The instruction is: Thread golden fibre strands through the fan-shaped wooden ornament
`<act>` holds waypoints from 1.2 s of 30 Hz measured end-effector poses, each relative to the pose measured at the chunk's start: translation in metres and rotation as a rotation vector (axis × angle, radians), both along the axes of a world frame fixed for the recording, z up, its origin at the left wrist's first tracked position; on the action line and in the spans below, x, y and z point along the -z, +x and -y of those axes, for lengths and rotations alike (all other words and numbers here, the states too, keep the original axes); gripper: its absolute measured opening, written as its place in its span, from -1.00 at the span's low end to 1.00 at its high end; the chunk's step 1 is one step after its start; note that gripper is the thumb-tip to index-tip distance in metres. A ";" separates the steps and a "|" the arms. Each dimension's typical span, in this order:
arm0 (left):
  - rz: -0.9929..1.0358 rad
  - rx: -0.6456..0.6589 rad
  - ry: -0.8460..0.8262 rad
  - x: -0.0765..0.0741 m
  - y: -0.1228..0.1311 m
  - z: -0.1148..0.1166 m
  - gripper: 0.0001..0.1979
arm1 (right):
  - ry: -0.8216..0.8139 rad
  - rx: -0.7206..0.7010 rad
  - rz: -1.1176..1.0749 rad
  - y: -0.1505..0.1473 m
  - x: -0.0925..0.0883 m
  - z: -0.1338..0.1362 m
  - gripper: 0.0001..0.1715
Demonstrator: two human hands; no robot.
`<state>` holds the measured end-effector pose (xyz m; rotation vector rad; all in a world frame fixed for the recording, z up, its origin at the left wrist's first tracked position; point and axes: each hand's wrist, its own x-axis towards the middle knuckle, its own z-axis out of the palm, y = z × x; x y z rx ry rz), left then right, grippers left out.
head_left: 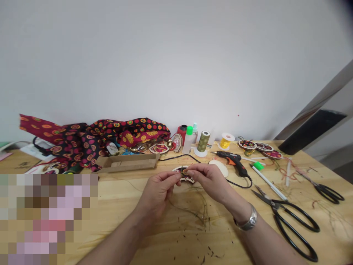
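Observation:
Both of my hands meet over a small ornament [190,179] with a white edge and dark patterned fabric. Thumb and forefinger of my left hand [160,188] are pinched at its left side, on what looks like thin olive cord. My right hand [211,181], with a silver bracelet [251,219] at the wrist, pinches at the ornament's upper middle, apparently on the same cord. The fingertips cover much of the grip. Loose olive cord ends [203,206] trail below onto the wooden table [165,239]. Behind my right hand lies a cream oval piece [220,167].
Large black-handled scissors [296,224] and a smaller pair [328,192] lie at right. Behind are a glue gun [233,162], an olive thread spool [203,141], a yellow spool [225,142] and bottles [188,141]. A cardboard tray [128,163] and patterned fabric [85,141] occupy the left.

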<state>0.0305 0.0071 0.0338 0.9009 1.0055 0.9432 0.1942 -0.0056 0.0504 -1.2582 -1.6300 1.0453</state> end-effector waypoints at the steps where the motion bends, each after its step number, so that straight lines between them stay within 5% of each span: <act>1: -0.002 -0.006 0.010 0.000 0.000 0.000 -0.81 | 0.021 0.004 0.054 0.001 0.000 0.000 -0.72; 8: 0.030 -0.051 0.025 -0.001 0.002 0.000 -0.79 | 0.131 0.041 0.251 -0.008 -0.005 0.012 -0.66; 20: 0.193 -0.081 -0.102 0.003 -0.001 -0.006 -0.83 | 0.607 -0.368 0.841 -0.037 0.008 0.038 -0.86; 23: 0.197 -0.102 -0.127 0.003 0.000 -0.007 -0.82 | 0.622 -0.612 0.664 -0.039 0.006 0.043 -0.84; 26: 0.173 -0.084 -0.133 0.004 0.000 -0.006 -0.82 | 0.558 -0.786 0.172 -0.034 -0.004 0.045 -0.69; 28: 0.147 -0.034 -0.116 0.003 0.001 -0.004 -0.82 | 0.444 -0.550 -0.048 -0.028 -0.010 0.041 -0.63; 31: 0.120 0.011 -0.103 0.001 0.002 0.000 -0.82 | 0.272 0.117 -0.163 -0.019 -0.010 0.027 -0.68; 33: 0.109 0.009 -0.104 -0.001 0.004 0.002 -0.82 | 0.104 0.193 -0.264 -0.015 -0.003 0.015 -0.81; 36: 0.094 0.014 -0.082 -0.001 0.005 0.002 -0.83 | -0.140 0.083 -0.445 -0.014 0.010 0.003 -0.77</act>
